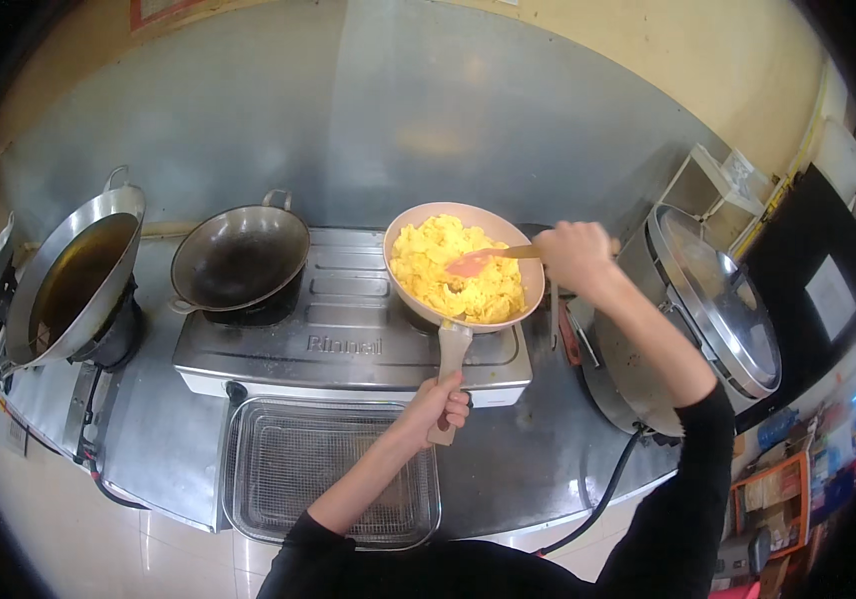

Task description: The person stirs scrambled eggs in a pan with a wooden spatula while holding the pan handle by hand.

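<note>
My left hand (439,410) grips the beige handle (455,348) of a frying pan (405,224), which stands over the right burner of a Rinnai two-burner gas stove (345,344). Yellow scrambled eggs (443,239) fill most of the pan. Above the pan's right rim, my right hand (576,254) is closed around the wooden handle (521,252) of a spatula. Its pink blade (469,263) rests in the eggs, and its lower edge is partly hidden by them.
A dark wok (240,258) sits on the left burner. Farther left, a large wok (83,277) holds brown oil. A wire-mesh basket in a metal tray (330,472) lies before the stove. At right stands a big pot-like cooker with a glass lid (720,299), beside red-handled tongs or knife-like utensils (570,333).
</note>
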A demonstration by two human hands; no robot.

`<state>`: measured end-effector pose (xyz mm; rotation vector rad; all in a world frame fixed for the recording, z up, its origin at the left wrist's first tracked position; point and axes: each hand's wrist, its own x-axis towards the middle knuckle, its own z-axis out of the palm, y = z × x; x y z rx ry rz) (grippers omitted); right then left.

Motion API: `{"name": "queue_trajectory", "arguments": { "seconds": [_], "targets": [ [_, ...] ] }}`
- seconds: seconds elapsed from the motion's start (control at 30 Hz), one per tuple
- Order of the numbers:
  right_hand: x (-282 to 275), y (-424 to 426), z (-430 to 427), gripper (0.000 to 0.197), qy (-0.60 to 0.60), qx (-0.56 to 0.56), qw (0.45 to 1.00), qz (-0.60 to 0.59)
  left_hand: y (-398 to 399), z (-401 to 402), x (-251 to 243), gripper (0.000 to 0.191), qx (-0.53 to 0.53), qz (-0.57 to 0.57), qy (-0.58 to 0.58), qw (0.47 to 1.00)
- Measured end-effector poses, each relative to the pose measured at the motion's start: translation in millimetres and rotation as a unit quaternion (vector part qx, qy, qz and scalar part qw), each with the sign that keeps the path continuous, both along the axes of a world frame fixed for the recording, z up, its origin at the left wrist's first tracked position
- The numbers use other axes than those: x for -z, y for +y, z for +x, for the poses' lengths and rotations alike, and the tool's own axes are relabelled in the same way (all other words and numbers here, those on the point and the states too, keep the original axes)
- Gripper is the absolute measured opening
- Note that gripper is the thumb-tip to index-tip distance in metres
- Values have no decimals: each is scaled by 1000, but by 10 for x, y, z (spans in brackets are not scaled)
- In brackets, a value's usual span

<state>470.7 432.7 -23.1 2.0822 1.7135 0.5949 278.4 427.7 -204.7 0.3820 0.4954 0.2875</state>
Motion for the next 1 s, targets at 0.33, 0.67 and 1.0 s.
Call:
{"name": "queue_trajectory", "arguments": {
  "seconds": [0.33,0.67,1.0],
  "targets": [
    [1064,501,1156,23,160,16,975,155,-41,62,57,21,20,91,20,995],
    [929,284,1082,36,85,-136,987,-28,-25,10,53,13,27,55,1,998],
    [83,-818,585,37,-56,-128,990,-13,-9,68,-28,25,33,18,-13,999]
  ]
}}
